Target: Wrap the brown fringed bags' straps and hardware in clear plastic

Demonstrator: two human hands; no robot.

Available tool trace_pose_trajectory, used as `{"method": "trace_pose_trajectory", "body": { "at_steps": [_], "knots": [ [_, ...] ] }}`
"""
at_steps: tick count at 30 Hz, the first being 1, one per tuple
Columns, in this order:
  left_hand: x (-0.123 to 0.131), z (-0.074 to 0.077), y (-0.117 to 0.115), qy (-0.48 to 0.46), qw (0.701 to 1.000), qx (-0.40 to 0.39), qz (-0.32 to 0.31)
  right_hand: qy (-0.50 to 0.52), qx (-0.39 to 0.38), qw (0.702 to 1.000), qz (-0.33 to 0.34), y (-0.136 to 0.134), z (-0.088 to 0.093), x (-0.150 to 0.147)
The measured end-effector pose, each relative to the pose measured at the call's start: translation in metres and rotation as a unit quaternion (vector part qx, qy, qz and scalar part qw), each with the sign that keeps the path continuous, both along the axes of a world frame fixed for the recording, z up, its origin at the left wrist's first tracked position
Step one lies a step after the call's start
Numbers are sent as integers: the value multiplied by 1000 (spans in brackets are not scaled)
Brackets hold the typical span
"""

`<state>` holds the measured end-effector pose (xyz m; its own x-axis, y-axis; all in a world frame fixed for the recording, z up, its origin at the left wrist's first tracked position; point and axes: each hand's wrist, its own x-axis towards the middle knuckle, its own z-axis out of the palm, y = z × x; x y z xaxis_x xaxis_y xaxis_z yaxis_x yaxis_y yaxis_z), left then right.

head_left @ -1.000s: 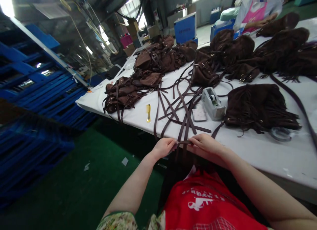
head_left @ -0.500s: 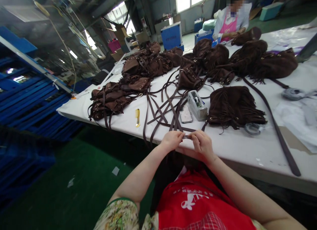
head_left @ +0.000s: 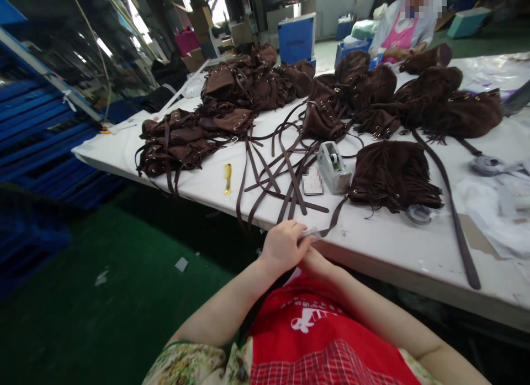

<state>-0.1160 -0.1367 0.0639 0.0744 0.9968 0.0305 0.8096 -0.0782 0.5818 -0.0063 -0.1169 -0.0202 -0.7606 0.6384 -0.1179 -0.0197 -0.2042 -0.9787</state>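
Left hand (head_left: pixel 285 244) pinching a brown strap (head_left: pixel 334 221), now lapped over right hand (head_left: pixel 313 263), earlier apart, right's grip unclear

Straps (head_left: pixel 297 190) between comb (head_left: pixel 227 179) and tape dispenser (head_left: pixel 336 172) on the table (head_left: pixel 393 236)

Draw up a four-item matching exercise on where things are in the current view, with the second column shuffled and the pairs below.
1. tape dispenser
2. small yellow tool
3. left hand
4. apron

A. worn on the person's front, beneath the forearms in the picture
B. partly covering the right hand
C. on the white table, to the picture's left of the loose straps
D. beside the flat fringed bag

Pairs: 1-D, 2-C, 3-B, 4-A
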Motion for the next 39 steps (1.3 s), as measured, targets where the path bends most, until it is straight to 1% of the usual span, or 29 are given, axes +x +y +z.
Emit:
{"method": "trace_pose_trajectory", "body": {
  "at_steps": [1,2,3,4,6,7,8,9,11,13,15,16,17,20,21,22,23,24,25,26,28,30,32,33,34,35,36,37,39],
  "knots": [
    [-13,-3,-2,-24,1000,-2,13,19,-38,999,6,-2,3,2],
    [-27,-8,-3,-63,998,-27,17,41,-68,997,12,-3,7,5],
    [-40,-14,-5,-114,990,-79,9,64,-97,993,12,-1,12,9],
    [-53,-22,-7,-174,972,-155,-9,87,-128,988,-1,2,17,12],
    [-73,-38,-17,-277,907,-312,-55,110,-163,978,-65,13,27,19],
    [-81,-43,-23,-313,875,-362,-72,107,-163,975,-107,21,31,22],
    [-87,-47,-30,-338,854,-388,-79,99,-159,971,-149,28,34,25],
    [-91,-49,-37,-355,844,-394,-80,92,-154,966,-188,35,36,27],
    [-94,-49,-48,-381,839,-380,-77,89,-156,955,-236,45,36,28],
    [-91,-50,-53,-410,838,-350,-88,104,-175,947,-250,48,33,25],
    [-83,-54,-55,-456,828,-313,-96,125,-199,943,-236,45,31,22],
    [-78,-59,-56,-485,812,-311,-100,136,-207,942,-225,43,30,21],
    [-72,-64,-56,-513,787,-326,-109,146,-212,942,-213,40,30,20],
    [-58,-80,-60,-561,692,-422,-169,175,-223,943,-177,37,35,22],
    [-56,-83,-61,-568,670,-440,-185,182,-225,942,-170,37,37,24],
    [-55,-85,-62,-577,659,-444,-189,186,-226,942,-166,38,40,25],
    [-56,-85,-63,-590,656,-437,-178,190,-228,941,-165,39,42,27],
    [-59,-84,-64,-602,659,-422,-158,195,-231,939,-166,40,44,28],
    [-62,-82,-65,-610,671,-401,-128,201,-235,936,-168,41,46,29],
    [-66,-79,-66,-611,692,-374,-91,204,-241,934,-166,42,46,29],
    [-75,-70,-68,-581,753,-308,-13,197,-249,937,-149,39,45,27],
    [-82,-61,-71,-503,831,-232,47,168,-236,949,-122,32,40,20],
    [-85,-52,-76,-378,910,-150,80,138,-211,963,-93,22,31,11],
    [-86,-49,-79,-308,940,-116,86,128,-201,968,-81,17,26,5],
    [-85,-47,-81,-248,960,-93,86,120,-192,971,-73,13,20,0],
    [-84,-45,-83,-206,972,-84,79,110,-184,974,-70,9,15,-5],
    [-82,-45,-85,-187,976,-88,68,96,-176,977,-67,6,11,-9],
    [-79,-45,-86,-188,976,-100,56,79,-167,981,-64,4,7,-12],
    [-73,-46,-87,-224,966,-124,38,48,-146,987,-47,1,3,-17]
  ]
}}
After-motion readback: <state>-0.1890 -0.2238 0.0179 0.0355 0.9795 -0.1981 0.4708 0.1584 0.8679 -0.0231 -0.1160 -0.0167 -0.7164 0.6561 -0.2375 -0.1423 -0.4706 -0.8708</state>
